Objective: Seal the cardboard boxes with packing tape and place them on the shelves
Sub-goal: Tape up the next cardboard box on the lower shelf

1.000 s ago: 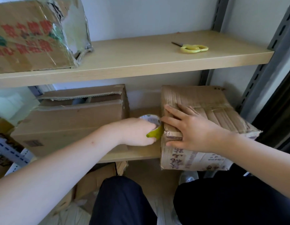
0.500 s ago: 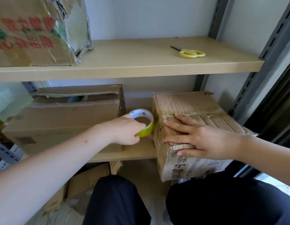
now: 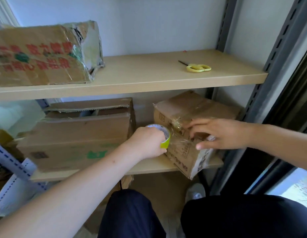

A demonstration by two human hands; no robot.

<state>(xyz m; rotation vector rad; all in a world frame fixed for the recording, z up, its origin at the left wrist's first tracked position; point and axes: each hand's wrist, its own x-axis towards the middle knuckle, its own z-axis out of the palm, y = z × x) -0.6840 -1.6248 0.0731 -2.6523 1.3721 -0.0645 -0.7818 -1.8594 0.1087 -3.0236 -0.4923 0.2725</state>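
Note:
A small worn cardboard box (image 3: 192,109) sits tilted on the right of the lower shelf (image 3: 149,166), one corner hanging past the shelf's front edge. Clear tape crosses its near face. My left hand (image 3: 147,143) grips a roll of packing tape (image 3: 164,136) with a green core, held against the box's left face. My right hand (image 3: 219,133) rests spread on the box's near top corner, fingers pointing left and thumb low.
A larger box (image 3: 77,134) with loose flaps fills the left of the lower shelf. On the upper shelf (image 3: 140,79) lie a taped box (image 3: 42,54) with red print and yellow-handled scissors (image 3: 198,67). Grey slotted uprights (image 3: 276,54) stand at right. My knees are below.
The small box has turned, so a different face now points toward me. My left hand with the roll stayed at its left face; my right hand shifted onto the near corner.

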